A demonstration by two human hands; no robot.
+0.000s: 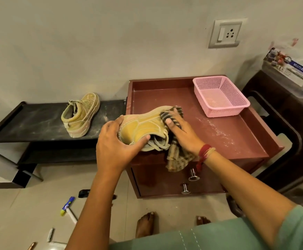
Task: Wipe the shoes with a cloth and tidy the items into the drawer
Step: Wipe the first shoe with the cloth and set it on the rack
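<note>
over the cabinet top (237,134), the shoe (143,127) points toe far-right, under cloth (177,159).

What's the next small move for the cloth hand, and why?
Probably sweep the right hand and its checked cloth along the shoe toward the left hand: that hand grips the shoe steady, and the cloth covers only its far end.

Wall (93,42): plain, off-white, with a switch-and-socket plate (225,34)
Floor (21,210): pale tiles
Left: low black rack (30,123), dusty
</note>
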